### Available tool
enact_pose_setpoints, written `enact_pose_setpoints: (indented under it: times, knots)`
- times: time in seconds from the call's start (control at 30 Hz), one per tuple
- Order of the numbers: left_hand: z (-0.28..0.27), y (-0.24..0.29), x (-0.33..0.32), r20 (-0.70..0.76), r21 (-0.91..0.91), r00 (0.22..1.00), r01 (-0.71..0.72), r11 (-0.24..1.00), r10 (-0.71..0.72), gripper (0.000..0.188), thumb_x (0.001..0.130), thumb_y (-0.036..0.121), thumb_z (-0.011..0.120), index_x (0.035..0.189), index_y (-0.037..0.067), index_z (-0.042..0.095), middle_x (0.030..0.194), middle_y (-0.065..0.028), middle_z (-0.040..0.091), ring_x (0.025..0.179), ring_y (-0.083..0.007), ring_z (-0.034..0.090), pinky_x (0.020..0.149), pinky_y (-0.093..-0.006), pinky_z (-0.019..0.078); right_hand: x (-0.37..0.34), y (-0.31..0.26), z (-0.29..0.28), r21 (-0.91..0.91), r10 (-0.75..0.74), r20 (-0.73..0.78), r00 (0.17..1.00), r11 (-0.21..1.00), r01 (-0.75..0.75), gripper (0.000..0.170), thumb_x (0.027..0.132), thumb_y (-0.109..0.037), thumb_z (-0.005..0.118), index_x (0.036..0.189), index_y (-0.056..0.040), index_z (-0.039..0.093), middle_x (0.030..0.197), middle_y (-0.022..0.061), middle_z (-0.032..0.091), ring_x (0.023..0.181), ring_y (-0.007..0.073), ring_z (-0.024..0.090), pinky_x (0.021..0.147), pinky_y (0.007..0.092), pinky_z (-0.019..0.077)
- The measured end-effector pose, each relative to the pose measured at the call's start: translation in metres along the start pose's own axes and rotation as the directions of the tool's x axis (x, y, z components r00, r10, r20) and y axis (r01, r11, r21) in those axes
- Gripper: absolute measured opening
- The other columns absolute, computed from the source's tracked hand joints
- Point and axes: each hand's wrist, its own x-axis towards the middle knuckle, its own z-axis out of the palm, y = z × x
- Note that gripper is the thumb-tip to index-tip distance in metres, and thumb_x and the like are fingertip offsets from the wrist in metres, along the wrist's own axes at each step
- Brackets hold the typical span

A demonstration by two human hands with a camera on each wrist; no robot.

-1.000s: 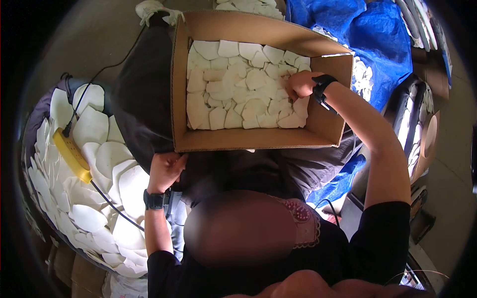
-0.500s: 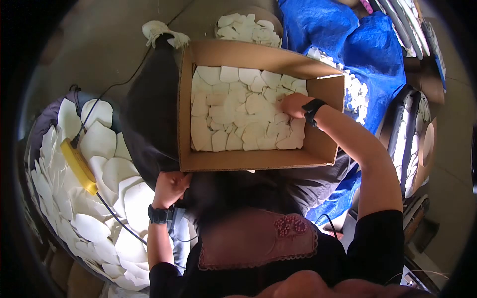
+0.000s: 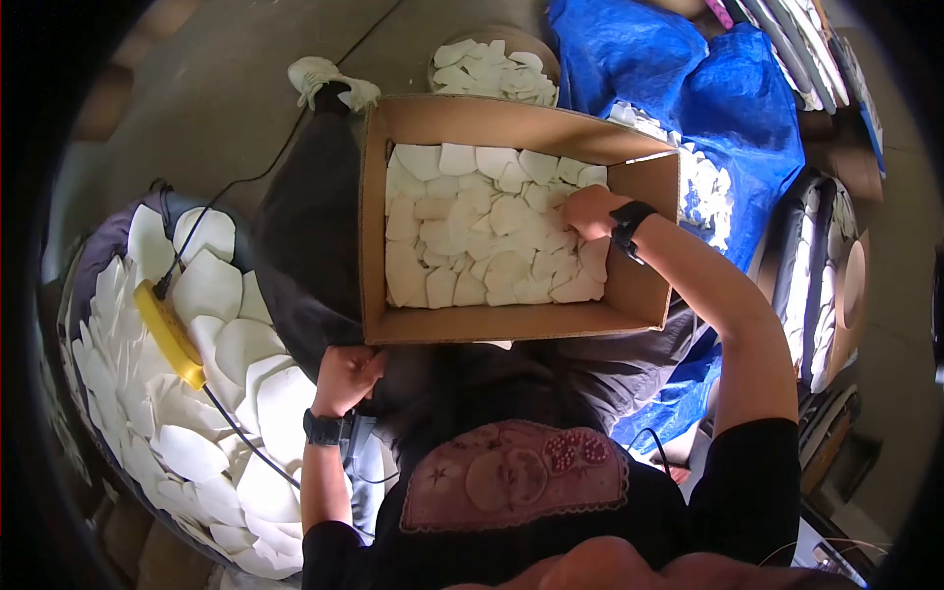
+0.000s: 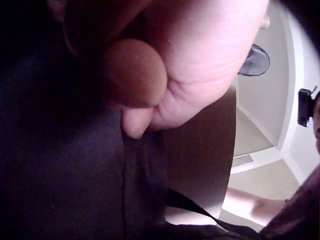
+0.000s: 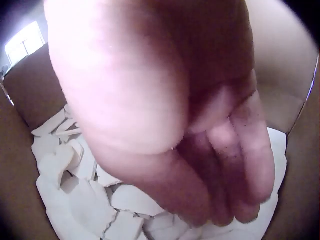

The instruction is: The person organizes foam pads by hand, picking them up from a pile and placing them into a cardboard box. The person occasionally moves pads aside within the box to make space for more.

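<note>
Flat white pieces (image 3: 511, 214) with uneven edges cover the floor of a cardboard box (image 3: 531, 326), overlapping here and there. Inside the box's right part, my right hand (image 3: 593, 211) reaches down onto them. In the right wrist view its fingers (image 5: 252, 165) point downward, side by side, tips against the white pieces, with no piece visibly gripped. My left hand (image 3: 346, 379) rests loosely curled on the dark trousers, just by the box's near left corner. The left wrist view shows its thumb tip (image 4: 134, 72) close up and nothing held; its palm is hidden.
A dark-rimmed container heaped with large white pieces (image 3: 197, 452) stands at the left, a yellow power strip (image 3: 169, 336) and its cord lying on top. Beyond the box sits a round container of white pieces (image 3: 492, 74). Blue sheeting (image 3: 688, 88) bunches at the right.
The head view has tilted, so box and hands appear lower in it. My right hand has shifted slightly within the box's right part; my left hand stays by the near left corner.
</note>
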Motion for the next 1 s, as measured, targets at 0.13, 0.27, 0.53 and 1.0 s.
enact_pose_setpoints:
  times: [0.13, 0.27, 0.53, 1.0]
  knots:
    - [0.001, 0.000, 0.000, 0.003, -0.024, 0.999, 0.038, 0.999, -0.037, 0.033, 0.080, 0.021, 0.059, 0.054, 0.002, 0.057, 0.039, -0.0035, 0.049, 0.033, -0.0101, 0.049, 0.035, -0.0228, 0.0353, 0.003, -0.001, 0.003, 0.264, -0.020, -0.037, 0.999, 0.964, 0.029, 0.018, 0.063, -0.010, 0.060, 0.080, -0.0095, 0.066, 0.082, 0.0130, 0.063, 0.078, 0.0316, 0.060, 0.064, 0.0385, 0.0481]
    - [0.000, 0.005, 0.001, 0.014, -0.043, 0.998, 0.067, 0.997, -0.067, 0.034, 0.081, 0.022, 0.059, 0.054, 0.001, 0.057, 0.040, -0.0032, 0.049, 0.034, -0.0096, 0.049, 0.035, -0.0228, 0.0351, 0.001, -0.013, 0.013, 0.290, -0.006, -0.246, 0.969, 0.954, 0.080, 0.017, 0.063, -0.011, 0.060, 0.078, -0.0099, 0.066, 0.080, 0.0115, 0.063, 0.077, 0.0310, 0.060, 0.063, 0.0397, 0.0477]
    - [0.001, -0.001, 0.000, 0.000, -0.052, 1.000, 0.031, 0.998, -0.031, 0.030, 0.080, 0.019, 0.058, 0.056, 0.002, 0.058, 0.040, -0.0033, 0.049, 0.035, -0.0103, 0.050, 0.035, -0.0232, 0.0358, 0.001, -0.033, 0.009, 0.328, 0.030, -0.330, 0.943, 0.941, 0.085, 0.017, 0.069, -0.027, 0.065, 0.076, -0.0107, 0.062, 0.074, 0.0054, 0.063, 0.072, 0.0252, 0.060, 0.061, 0.0361, 0.0462]
    - [-0.001, -0.003, 0.000, 0.024, 0.038, 0.996, -0.087, 0.995, 0.086, 0.027, 0.080, 0.020, 0.056, 0.058, 0.004, 0.057, 0.047, -0.0045, 0.054, 0.037, -0.0156, 0.053, 0.039, -0.0260, 0.0411, 0.017, -0.037, -0.004, 0.231, -0.016, -0.543, 0.839, 0.959, 0.167, 0.044, 0.072, -0.023, 0.064, 0.111, -0.0087, 0.052, 0.087, 0.0152, 0.060, 0.079, 0.0330, 0.059, 0.070, 0.0409, 0.0466]
